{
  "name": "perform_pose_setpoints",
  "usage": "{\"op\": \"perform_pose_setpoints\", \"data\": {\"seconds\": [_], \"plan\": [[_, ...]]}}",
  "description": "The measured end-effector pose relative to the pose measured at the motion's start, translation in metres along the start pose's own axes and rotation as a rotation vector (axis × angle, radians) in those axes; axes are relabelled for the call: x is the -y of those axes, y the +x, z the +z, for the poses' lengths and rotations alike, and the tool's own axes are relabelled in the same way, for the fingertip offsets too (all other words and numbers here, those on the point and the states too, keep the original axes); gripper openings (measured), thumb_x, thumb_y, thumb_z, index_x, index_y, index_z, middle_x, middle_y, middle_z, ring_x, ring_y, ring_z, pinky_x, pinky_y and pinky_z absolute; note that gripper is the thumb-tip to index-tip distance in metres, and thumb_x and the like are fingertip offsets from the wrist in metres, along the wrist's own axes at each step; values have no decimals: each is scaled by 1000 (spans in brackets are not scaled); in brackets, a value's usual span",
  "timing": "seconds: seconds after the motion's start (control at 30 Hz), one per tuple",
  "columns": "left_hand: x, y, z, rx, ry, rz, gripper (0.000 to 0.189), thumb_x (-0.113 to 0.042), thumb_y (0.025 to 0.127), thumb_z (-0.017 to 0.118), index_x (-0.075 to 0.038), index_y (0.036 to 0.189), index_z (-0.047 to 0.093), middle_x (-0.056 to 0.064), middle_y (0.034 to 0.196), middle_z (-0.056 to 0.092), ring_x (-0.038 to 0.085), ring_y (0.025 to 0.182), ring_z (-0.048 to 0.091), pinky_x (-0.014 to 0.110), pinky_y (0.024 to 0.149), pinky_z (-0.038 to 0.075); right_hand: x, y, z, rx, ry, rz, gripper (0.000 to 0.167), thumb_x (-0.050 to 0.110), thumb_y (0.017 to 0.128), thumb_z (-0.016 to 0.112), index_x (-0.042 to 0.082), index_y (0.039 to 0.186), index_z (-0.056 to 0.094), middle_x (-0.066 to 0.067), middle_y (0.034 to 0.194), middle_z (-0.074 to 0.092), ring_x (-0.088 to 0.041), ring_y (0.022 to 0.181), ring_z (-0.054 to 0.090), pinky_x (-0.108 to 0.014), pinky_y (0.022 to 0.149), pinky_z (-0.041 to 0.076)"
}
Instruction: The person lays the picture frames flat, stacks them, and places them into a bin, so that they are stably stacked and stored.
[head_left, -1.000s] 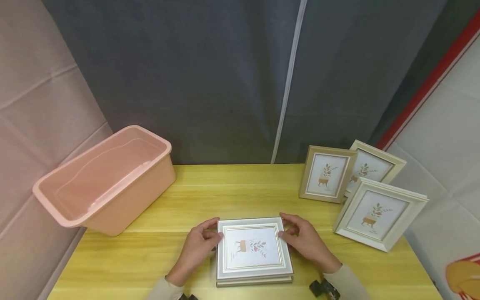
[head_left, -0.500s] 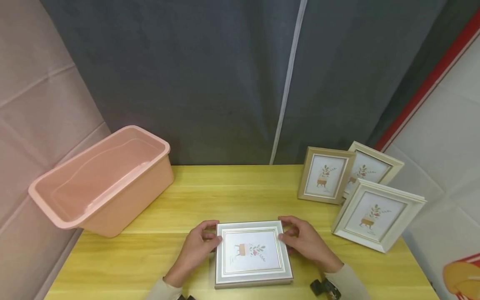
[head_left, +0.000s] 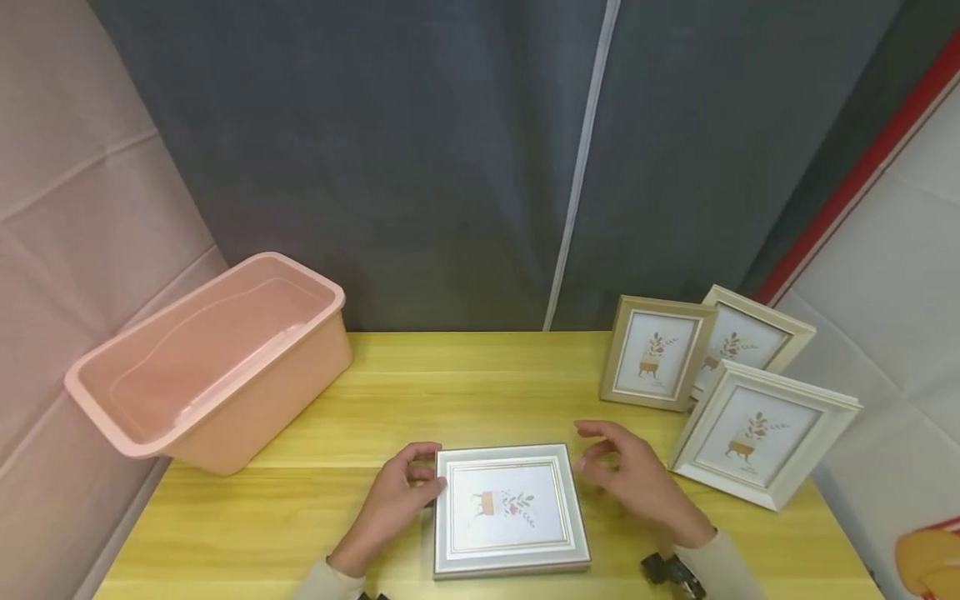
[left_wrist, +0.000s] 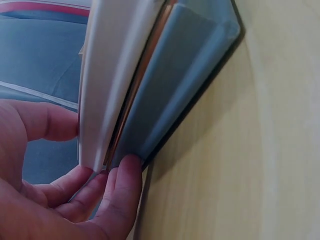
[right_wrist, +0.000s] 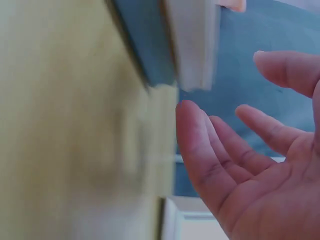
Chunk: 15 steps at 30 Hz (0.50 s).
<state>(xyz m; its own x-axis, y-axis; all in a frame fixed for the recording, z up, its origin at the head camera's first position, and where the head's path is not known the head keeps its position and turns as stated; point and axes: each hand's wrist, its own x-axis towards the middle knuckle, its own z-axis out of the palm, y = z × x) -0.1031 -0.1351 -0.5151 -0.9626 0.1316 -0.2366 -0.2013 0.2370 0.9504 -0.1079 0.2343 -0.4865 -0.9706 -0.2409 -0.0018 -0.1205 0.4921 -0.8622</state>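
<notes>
Left hand (head_left: pixel 397 500) gripping stacked frames (head_left: pixel 510 510), right hand (head_left: pixel 637 479) loosely curved, released, just beside them, print lettering (head_left: pixel 657 384) illegible

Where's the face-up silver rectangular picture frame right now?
In the head view, the silver picture frame sits at bottom centre, atop another frame, between the bare left hand gripping its edge and the bare right hand, just clear.

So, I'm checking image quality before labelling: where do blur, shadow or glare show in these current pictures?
Head view: mostly clear, with a pale sheen inside the pink tub; left wrist view: a soft shadow on the table beside the stacked frames; right wrist view: table and stacked frames look smeared, the right hand sharper.
</notes>
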Motion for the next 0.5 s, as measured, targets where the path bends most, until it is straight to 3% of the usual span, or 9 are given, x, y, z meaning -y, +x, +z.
{"op": "perform_pose_setpoints", "data": {"seconds": [0.3, 0.5], "plan": [[1, 0, -1, 18, -13, -1, 55, -12, 90, 80, -8, 141, 61, 15, 122, 70, 23, 103, 66, 31, 78, 64, 29, -12, -35, -194, -114, -159, 45, 12, 98, 77, 17, 141, 65, -7, 133, 70, -17, 107, 70, -27, 74, 63], [2, -1, -1, 22, -7, 5, 57, -15, 90, 82, -10, 143, 61, 14, 122, 70, 24, 104, 66, 31, 76, 63, 35, -21, -53, -316, -102, -264, 43, -4, 95, 74, 10, 136, 67, 10, 131, 69, -6, 105, 69, -20, 76, 61]]}}
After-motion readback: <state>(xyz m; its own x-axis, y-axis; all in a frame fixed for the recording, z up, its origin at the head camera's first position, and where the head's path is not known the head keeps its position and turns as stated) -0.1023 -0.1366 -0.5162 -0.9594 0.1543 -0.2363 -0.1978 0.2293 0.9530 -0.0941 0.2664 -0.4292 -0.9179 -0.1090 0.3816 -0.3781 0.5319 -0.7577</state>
